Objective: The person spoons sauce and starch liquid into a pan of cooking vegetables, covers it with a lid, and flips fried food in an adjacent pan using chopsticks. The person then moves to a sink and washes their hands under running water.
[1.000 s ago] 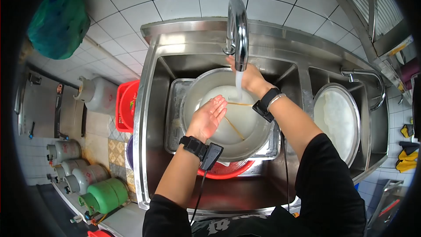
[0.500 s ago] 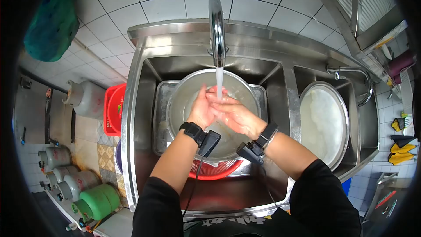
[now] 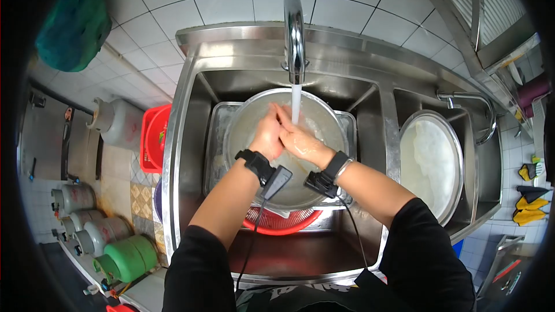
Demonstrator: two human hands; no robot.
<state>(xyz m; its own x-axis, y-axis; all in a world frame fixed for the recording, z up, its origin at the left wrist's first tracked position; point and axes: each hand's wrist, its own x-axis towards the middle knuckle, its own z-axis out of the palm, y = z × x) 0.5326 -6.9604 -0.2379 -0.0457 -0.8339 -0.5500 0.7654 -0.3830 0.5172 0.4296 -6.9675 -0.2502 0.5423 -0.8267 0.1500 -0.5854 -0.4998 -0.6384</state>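
Note:
Wet and pressed together, my left hand [image 3: 267, 134] and my right hand [image 3: 299, 142] meet over a large round metal basin [image 3: 237, 117]. Both are closed against each other, fingers pressed together and partly hidden; no object shows between them. Water runs from the chrome faucet [image 3: 294, 40] in a stream [image 3: 296, 103] just behind and to the right of my fingers. Cloudy water stands in the basin, which rests over a rectangular metal tray [image 3: 215, 156] in the sink. A red colander [image 3: 283, 223] shows beneath the basin's near edge.
A second sink on the right holds a round metal pan [image 3: 430, 164] of whitish liquid under another faucet [image 3: 488, 118]. Left of the sink stand a red basket [image 3: 151, 141] and several gas cylinders, one green [image 3: 130, 258]. Cables hang from the devices on both wrists.
My hands have gone from cupped with fingers spread under the stream to pressed together, slightly left of it. The view has shifted a little.

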